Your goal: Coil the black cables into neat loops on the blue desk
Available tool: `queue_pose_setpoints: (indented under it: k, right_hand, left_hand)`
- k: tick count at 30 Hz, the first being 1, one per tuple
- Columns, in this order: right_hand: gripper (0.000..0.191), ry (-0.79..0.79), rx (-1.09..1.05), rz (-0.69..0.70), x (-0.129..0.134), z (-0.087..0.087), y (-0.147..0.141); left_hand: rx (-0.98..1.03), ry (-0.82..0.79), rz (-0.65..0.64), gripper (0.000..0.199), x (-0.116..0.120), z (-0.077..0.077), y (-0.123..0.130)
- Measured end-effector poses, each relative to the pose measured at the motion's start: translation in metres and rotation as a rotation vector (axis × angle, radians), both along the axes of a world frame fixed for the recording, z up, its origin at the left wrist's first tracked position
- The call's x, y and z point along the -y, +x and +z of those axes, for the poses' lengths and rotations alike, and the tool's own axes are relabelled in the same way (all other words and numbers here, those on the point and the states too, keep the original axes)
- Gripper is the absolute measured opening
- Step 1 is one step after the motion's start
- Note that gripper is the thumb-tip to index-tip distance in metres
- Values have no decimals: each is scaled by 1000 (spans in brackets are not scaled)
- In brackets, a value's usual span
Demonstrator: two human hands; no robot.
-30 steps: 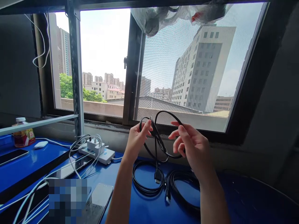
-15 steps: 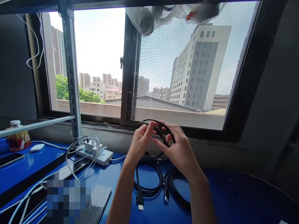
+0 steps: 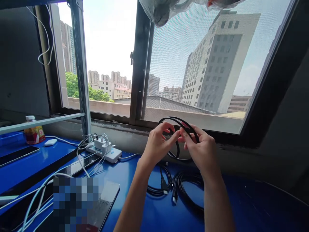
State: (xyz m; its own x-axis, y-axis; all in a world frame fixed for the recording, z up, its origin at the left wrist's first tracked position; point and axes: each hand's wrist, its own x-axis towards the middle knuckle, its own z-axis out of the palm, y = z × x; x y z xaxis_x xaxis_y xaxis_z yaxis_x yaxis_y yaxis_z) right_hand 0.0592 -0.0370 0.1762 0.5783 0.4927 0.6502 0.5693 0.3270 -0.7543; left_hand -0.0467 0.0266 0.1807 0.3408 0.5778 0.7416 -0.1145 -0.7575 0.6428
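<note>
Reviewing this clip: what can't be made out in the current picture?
All in the head view:
Held cable's path near the left hand: hidden by fingers.
Part of the right-side coil: behind the right forearm.
What lies under the pixelated patch: masked out.
Plastic bag: top cut off by the upper edge.
Bottle label: too small to read.

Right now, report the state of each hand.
Left hand: curled at the looped, thin black cable; grip cannot be told.
Right hand: closed, holding that cable's loops.
</note>
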Motion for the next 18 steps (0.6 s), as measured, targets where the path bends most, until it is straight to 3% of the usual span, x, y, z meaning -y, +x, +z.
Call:
queue_pose_setpoints:
  k: [3,7,12,15,18]
  right_hand:
    - [49,83,-233,96,0,4,0]
    - [44,180,-481,150,6,12,5]
    - [40,240,-541,257,20,17,25]
    - [33,226,-566,295,29,21,32]
    - [24,265,-660,172,36,27,28]
  left_hand:
    - [62,-28,-27,7,-1,1,-3]
    - [221,-120,-202,7,-3,4,-12]
    - [545,-288,-361,14,-11,7,-28]
    - [716,-432,-328,16,-18,9,-36]
    - [750,-588,-186,19,-23,11,-41]
